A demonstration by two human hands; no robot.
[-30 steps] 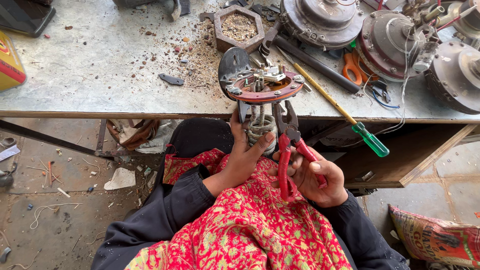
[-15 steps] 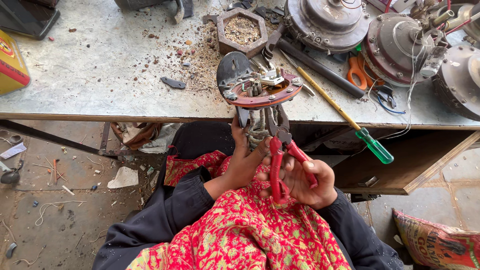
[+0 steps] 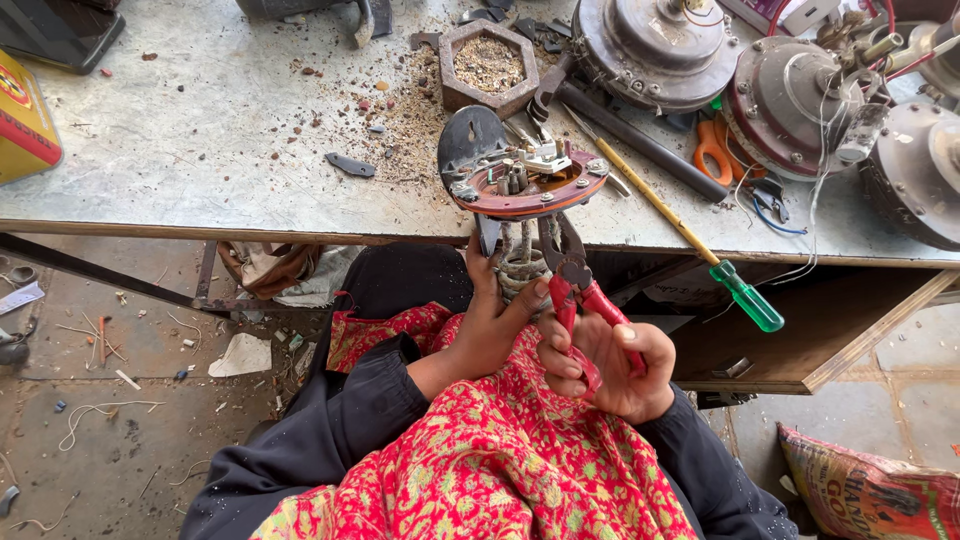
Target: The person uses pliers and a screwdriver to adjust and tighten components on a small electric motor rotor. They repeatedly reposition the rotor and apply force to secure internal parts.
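My left hand (image 3: 495,320) grips the wound coil underside of a round motor part (image 3: 520,180), a reddish plate with metal terminals on top, held at the front edge of the workbench (image 3: 200,150). My right hand (image 3: 605,365) is closed around the red handles of a pair of pliers (image 3: 575,290), whose dark jaws point up into the coil just below the plate. Both forearms are in dark sleeves over a red patterned cloth on my lap.
A green-handled screwdriver (image 3: 700,250) overhangs the bench edge to the right. Several round fan motor housings (image 3: 660,45) and orange scissors (image 3: 712,150) lie at the back right. A hexagonal tray of bits (image 3: 488,65) stands behind. A yellow box (image 3: 22,120) is far left.
The pliers and my right hand have shifted slightly left and up, closer under the motor part. My left hand keeps its grip on the coil.
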